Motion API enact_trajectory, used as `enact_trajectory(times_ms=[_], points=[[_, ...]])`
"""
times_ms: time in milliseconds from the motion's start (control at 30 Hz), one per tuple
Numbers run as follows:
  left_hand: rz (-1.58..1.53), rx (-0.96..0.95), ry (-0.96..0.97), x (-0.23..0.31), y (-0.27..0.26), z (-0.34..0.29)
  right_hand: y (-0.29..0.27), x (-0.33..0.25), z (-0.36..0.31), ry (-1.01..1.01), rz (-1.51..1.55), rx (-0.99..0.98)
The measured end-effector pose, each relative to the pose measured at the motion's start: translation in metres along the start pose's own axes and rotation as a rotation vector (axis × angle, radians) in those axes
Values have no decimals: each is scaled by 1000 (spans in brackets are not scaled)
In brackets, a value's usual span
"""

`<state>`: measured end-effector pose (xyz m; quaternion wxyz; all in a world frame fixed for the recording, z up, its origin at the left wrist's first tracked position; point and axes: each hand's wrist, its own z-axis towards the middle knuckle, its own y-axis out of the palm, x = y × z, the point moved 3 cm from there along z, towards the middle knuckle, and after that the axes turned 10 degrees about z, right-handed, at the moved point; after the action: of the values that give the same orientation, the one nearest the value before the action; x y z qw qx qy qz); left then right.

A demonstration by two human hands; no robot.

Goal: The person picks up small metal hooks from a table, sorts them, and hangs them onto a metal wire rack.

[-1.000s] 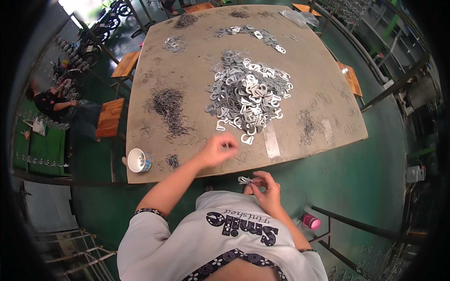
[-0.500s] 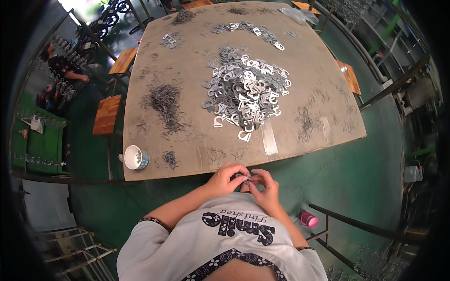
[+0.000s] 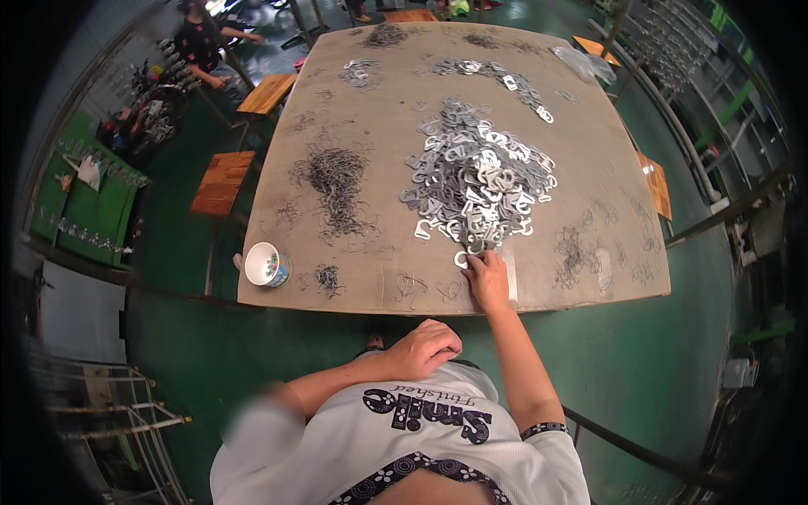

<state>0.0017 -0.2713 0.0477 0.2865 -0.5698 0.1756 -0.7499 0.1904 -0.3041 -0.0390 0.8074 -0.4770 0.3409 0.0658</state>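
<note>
Your right hand (image 3: pixel 489 280) lay flat on the bench (image 3: pixel 370 252), reaching to the near edge of the big heap of silver metal pieces (image 3: pixel 477 178). Its fingers (image 3: pixel 477 263) were spread only narrowly and rested on one loose piece (image 3: pixel 462 258) at the foot of that heap; whether they had gripped it I cannot tell.

Your left hand (image 3: pixel 425 348) was off the bench, drawn back near your chest on the near side of the heap, with its fingers curled into a loose fist. What it enclosed, if anything, was hidden.

To the left of the heap sat a dark tangle of thin wire bits (image 3: pixel 335 185), well apart from it. Further left and nearer to you, a small white cup (image 3: pixel 267 264) stood at the bench's edge. Beyond the heap, a smaller scatter of silver pieces (image 3: pixel 497 77) trailed toward the far side.
</note>
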Motion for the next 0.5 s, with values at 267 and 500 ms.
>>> enact_trajectory(times_ms=[267, 500], points=[[37, 121, -48, -2, -1, -3, -20, -15, -7, 215, 333, 190], [115, 209, -156, -8, 2, 0, -55, -77, -50, 425, 840, 3]])
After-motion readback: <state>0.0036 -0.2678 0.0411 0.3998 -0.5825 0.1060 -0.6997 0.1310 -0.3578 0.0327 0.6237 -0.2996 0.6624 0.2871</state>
